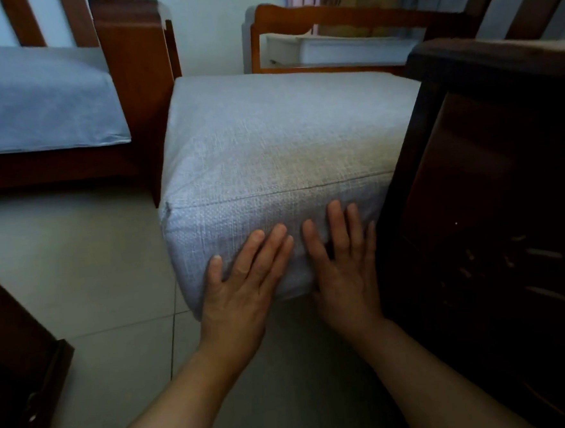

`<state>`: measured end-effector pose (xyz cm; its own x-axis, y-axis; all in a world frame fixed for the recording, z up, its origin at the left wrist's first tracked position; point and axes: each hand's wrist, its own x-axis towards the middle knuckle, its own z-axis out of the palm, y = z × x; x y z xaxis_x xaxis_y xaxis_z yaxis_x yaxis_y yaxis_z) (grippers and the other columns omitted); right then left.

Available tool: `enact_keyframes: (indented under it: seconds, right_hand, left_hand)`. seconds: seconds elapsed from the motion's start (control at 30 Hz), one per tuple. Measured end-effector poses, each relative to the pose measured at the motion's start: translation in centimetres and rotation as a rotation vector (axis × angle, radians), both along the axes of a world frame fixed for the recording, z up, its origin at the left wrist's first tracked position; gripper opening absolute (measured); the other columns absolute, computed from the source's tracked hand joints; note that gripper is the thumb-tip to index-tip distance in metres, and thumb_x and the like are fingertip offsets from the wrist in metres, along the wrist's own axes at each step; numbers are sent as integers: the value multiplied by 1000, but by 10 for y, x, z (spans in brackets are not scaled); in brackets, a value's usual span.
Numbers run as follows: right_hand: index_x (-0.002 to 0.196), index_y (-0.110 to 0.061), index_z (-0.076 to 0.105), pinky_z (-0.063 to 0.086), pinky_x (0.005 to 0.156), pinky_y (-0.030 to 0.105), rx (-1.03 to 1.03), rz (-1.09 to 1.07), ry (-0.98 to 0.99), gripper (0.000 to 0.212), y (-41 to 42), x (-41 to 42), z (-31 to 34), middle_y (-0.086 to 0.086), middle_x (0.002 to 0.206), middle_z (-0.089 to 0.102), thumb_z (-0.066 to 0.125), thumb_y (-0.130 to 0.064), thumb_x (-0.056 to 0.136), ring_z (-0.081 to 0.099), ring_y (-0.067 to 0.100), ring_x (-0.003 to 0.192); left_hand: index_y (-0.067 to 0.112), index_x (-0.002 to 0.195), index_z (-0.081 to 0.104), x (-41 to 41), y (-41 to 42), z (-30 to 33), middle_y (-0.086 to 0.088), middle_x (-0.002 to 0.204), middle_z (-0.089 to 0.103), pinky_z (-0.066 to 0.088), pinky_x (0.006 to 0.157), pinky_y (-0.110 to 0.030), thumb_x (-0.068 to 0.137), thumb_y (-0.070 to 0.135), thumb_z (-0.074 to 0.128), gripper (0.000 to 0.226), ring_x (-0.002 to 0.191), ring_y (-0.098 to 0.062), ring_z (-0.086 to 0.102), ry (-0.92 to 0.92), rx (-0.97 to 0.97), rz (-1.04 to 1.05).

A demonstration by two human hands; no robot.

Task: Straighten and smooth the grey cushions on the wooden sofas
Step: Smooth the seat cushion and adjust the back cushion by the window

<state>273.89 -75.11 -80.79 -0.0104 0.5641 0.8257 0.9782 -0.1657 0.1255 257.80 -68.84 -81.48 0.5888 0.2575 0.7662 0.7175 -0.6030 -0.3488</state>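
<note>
A thick grey woven cushion [279,140] lies on a wooden sofa seat in the middle of the view, its front face bulging out over the floor. My left hand [246,283] presses flat against that front face with straight fingers. Beside it, my right hand [345,266] presses the same face, fingers straight and pointing up, close to the dark wooden armrest [492,179]. A second grey cushion [36,107] lies on the neighbouring wooden sofa at the upper left.
The left sofa's brown armrest panel [135,90] stands between the two cushions. A lighter wooden backrest [344,15] runs behind the middle cushion. Pale tiled floor [77,261] spreads at the left. Dark wooden furniture [20,359] juts in at the lower left.
</note>
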Motion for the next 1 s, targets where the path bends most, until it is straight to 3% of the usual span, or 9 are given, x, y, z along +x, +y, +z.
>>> enact_keyframes:
  seconds: [0.1,0.17,0.3,0.43,0.57,0.67,0.73,0.8,1.0]
  right_hand:
    - [147,-26,11,1,114,58,66,-11,-20,72,14,4,-10,7,159,-21,53,-22,89,-13,30,147]
    - [145,-27,12,1,113,59,88,-17,-18,69,18,6,-13,7,159,-21,52,-23,89,-13,30,147]
    - [145,-32,12,-1,114,58,78,10,22,74,19,3,-7,2,159,-22,54,-20,86,-15,27,147]
    - [147,-37,10,-3,116,53,101,12,76,95,20,-5,7,-2,159,-21,71,-15,78,-14,24,147]
    - [152,-37,-4,-2,117,51,118,13,94,115,21,-7,25,-4,159,-21,78,-15,75,-13,24,147]
    - [150,-37,4,0,116,53,117,30,106,93,22,-12,46,-4,159,-21,67,-20,84,-15,22,147]
    - [149,-34,10,0,116,52,110,37,137,82,26,-18,64,0,160,-10,62,-18,87,-16,21,146]
    - [149,-32,14,-1,116,51,97,36,160,84,30,-24,83,2,158,1,66,-16,85,-11,23,147]
    - [150,-32,13,-7,115,47,31,68,166,98,26,-18,119,-1,159,-1,70,-9,73,-8,27,147]
  left_hand:
    - [14,153,-1,10,4,-7,0,160,-13,-6,113,-50,84,9,34,78,147,-18,-9,-58,55,7]
    - [14,153,-1,14,5,-8,0,160,-13,-7,113,-50,85,9,33,77,147,-18,-9,-83,65,16]
    - [17,154,1,13,6,-2,3,160,-12,-7,113,-49,87,10,33,74,147,-15,-8,-131,45,29]
    - [18,154,2,9,5,13,5,160,-11,-4,112,-49,87,9,33,74,147,-14,-6,-154,31,23]
    - [19,154,1,10,5,34,6,160,-12,0,111,-50,83,10,38,80,147,-12,-6,-147,2,32]
    - [20,154,-1,10,4,55,8,159,-15,0,112,-49,80,12,45,87,146,-10,-8,-151,-33,42]
    - [22,154,1,8,6,71,10,159,-14,-4,113,-49,74,9,53,96,146,-9,-8,-178,-83,46]
    - [22,153,4,5,8,88,8,160,-6,-4,113,-49,70,6,59,102,147,-10,-5,-209,-125,61]
    - [20,154,5,7,8,121,5,160,2,-4,114,-48,64,8,72,112,147,-13,1,-174,-161,91]
